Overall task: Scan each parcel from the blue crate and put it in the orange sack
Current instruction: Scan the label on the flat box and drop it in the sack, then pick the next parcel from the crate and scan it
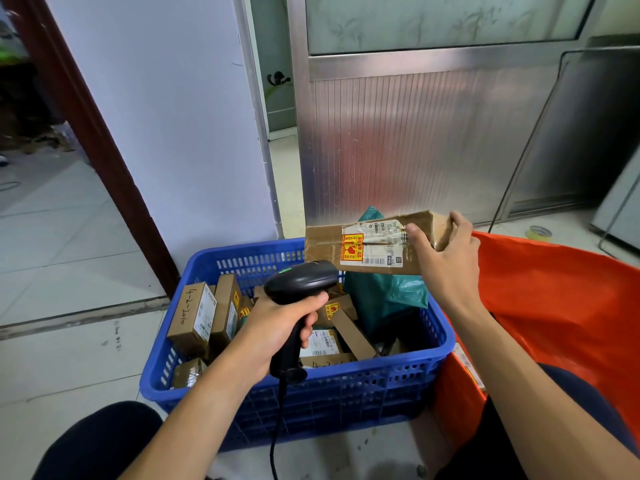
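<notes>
- Floor [69, 358]: pale tiles, with a threshold strip running across at the left.
- Room: a white wall [166, 116] stands behind the blue crate [363, 393], with a dark wooden door frame [86, 126] to its left. A ribbed metal door panel [415, 140] with frosted glass above is to its right.
- The blue crate sits on the floor between the person's knees. The orange sack [554, 299] lies open just beside it on the right, touching its side.
- Left hand [277, 327]: fingers curled round the handle of the black scanner [301, 282]. The scanner head points up at the held parcel; its cable [277, 427] hangs down in front of the crate.
- Right hand [446, 265]: grips one end of a brown cardboard parcel [360, 244], thumb on the label face and fingers behind. The parcel is held over the far right of the crate, label toward the scanner.
- Crate contents: several brown boxes, one with handwritten figures [192, 313], and a green poly bag [384, 299] standing directly below the held parcel.
- A roll of tape [540, 233] lies on the floor beyond the sack.
- The scanner and left hand cover the middle boxes.
- Label print is too small to read.
- The sack's right part is cut off by the picture edge, and its interior is not visible.
</notes>
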`<act>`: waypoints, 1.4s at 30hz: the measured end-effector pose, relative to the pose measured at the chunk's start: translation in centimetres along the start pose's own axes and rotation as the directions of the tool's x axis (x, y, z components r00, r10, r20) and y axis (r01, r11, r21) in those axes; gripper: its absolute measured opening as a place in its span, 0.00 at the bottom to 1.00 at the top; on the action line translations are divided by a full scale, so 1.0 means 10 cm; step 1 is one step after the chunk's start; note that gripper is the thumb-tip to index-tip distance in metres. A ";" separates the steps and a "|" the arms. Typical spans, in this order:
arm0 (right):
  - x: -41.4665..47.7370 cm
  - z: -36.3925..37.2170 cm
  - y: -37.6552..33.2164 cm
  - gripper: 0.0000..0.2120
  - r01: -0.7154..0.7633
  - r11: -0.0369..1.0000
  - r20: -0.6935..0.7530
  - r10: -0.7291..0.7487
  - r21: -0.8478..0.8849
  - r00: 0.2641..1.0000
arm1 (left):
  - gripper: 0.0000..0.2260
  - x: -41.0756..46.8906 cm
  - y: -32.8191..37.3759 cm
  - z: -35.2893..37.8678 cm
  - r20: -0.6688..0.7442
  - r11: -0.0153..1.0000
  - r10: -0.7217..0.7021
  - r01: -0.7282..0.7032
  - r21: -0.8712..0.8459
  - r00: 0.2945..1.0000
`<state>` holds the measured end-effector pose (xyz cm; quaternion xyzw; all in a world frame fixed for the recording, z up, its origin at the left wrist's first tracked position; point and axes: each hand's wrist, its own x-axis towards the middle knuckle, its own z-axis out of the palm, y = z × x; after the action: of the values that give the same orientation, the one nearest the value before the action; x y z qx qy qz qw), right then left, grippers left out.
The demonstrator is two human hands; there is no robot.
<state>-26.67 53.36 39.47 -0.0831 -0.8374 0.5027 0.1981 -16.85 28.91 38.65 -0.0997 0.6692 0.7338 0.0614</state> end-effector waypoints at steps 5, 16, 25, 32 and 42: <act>-0.01 0.00 -0.01 0.42 0.003 1.000 0.004 -0.003 0.000 1.000 | 0.11 0.00 0.00 -0.01 -0.005 1.000 -0.004 0.004 -0.007 1.000; -0.02 -0.03 -0.06 0.41 -0.042 0.995 0.031 0.040 0.085 0.999 | 0.10 0.06 0.04 0.00 -0.043 0.998 0.061 -0.060 0.026 0.997; 0.02 -0.05 0.02 0.46 -0.257 0.930 0.226 0.200 0.262 0.953 | 0.10 0.31 0.13 0.26 -0.155 0.990 0.122 -0.132 -0.056 0.980; -0.09 -0.26 -0.11 0.16 -0.260 0.963 0.633 0.155 0.076 0.759 | 0.07 0.53 0.14 0.57 -0.275 0.976 0.198 -0.215 -0.032 0.941; 0.04 -0.65 0.36 0.22 -0.228 0.973 0.663 0.153 0.026 0.732 | 0.08 0.67 0.05 0.92 -0.081 0.994 0.087 -0.081 0.072 0.993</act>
<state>-24.54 60.46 39.11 0.0239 -0.8125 0.5609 -0.1571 -24.03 37.71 38.34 -0.1000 0.6995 0.7076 0.0057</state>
